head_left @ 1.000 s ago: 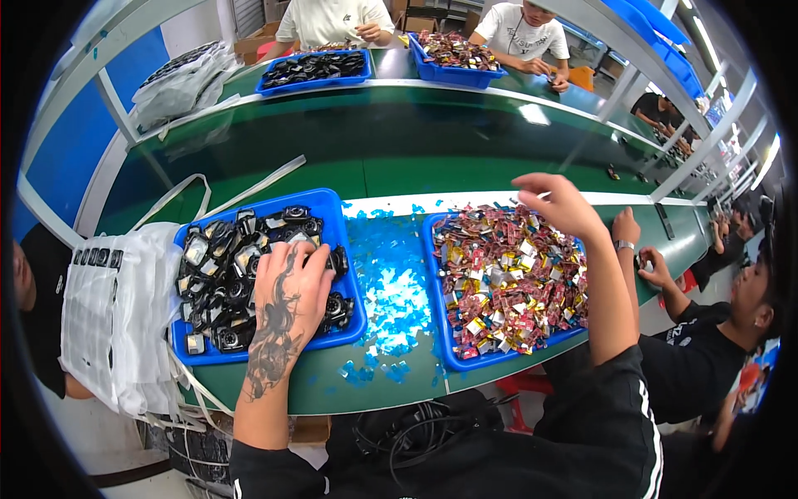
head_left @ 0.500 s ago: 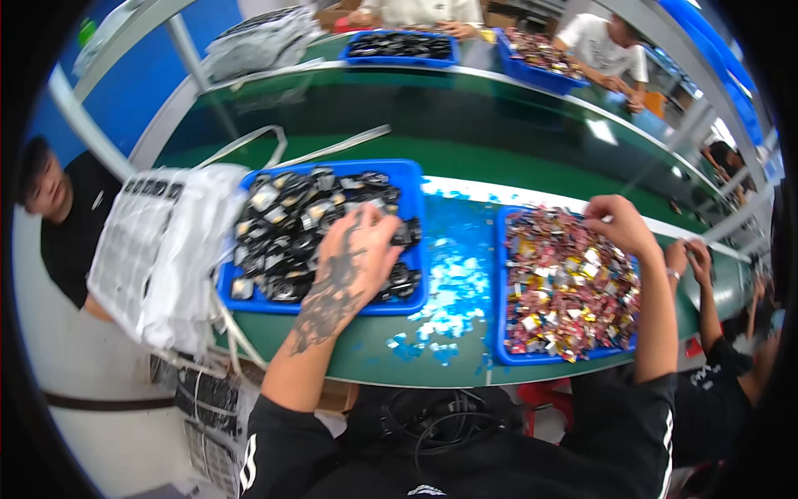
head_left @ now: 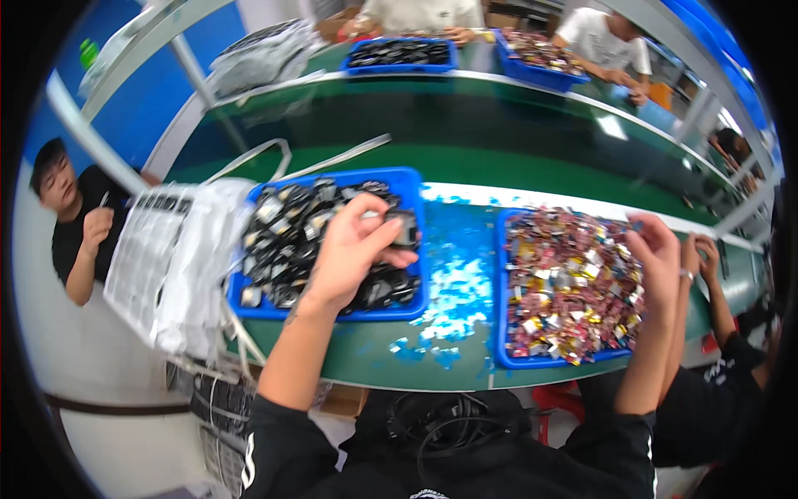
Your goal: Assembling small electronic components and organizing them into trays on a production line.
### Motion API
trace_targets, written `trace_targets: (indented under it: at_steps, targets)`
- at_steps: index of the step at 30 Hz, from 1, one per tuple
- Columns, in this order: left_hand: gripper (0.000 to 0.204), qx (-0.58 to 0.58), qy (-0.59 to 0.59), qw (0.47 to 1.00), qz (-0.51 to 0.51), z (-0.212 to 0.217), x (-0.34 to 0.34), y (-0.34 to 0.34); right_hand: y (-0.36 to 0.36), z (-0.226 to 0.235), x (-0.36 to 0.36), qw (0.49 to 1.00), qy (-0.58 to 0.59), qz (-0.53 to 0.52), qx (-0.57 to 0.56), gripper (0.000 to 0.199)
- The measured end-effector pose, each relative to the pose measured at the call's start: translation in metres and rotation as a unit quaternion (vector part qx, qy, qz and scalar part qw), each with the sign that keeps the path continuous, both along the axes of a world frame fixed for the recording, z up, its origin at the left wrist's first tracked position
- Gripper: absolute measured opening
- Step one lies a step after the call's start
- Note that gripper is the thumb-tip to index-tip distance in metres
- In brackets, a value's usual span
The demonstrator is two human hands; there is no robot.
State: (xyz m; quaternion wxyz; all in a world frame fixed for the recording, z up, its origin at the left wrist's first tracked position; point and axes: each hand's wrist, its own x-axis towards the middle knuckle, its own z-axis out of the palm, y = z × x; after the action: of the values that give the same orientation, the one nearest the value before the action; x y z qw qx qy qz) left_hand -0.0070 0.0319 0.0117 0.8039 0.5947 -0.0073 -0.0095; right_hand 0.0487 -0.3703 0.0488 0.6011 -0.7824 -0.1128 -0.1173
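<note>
My left hand (head_left: 349, 254) is above the left blue tray (head_left: 332, 314), which is heaped with small black plastic parts (head_left: 287, 224). Its thumb and fingers are closed on a small dark square part (head_left: 406, 230) near the tray's right side. My right hand (head_left: 658, 262) hovers at the right edge of a second blue tray (head_left: 501, 308), somewhat blurred. The thumb and index finger there are curved and apart, with nothing visible between them. Small flat pieces in pink, gold and silver (head_left: 573, 291) fill this second tray.
Blue film scraps (head_left: 453, 299) lie scattered between the trays on the green bench (head_left: 366, 358). White blister trays (head_left: 158, 258) are stacked at left, with a person (head_left: 79, 216) behind them. Across the bench, people sit by more blue trays (head_left: 399, 68). Another person's hands (head_left: 698, 258) are close on my right.
My left hand has turned, lifting the dark part with its thumb now uppermost. My right hand has shifted right and down, away from the pieces. The person at left has raised a hand.
</note>
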Motion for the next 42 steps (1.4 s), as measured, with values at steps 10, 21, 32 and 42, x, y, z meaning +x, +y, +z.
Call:
trace_targets:
  at_steps: [10,21,32,42]
  targets:
    - [0.031,-0.114,0.049,0.989,-0.075,-0.005,0.002,-0.041,0.092,0.002,-0.022,0.988,-0.012,0.141,0.055,0.022]
    - [0.023,-0.138,0.09,0.986,0.02,-0.019,-0.004,-0.037,0.126,0.001,-0.049,0.976,0.012,0.2,0.083,0.022]
    - [0.02,-0.171,0.069,0.983,-0.023,-0.02,-0.007,-0.038,0.136,0.019,-0.008,0.986,-0.004,0.164,-0.025,0.018]
    - [0.036,0.108,-0.111,0.983,-0.097,-0.02,-0.018,-0.045,0.156,0.007,-0.03,0.963,0.068,0.256,-0.046,0.018]
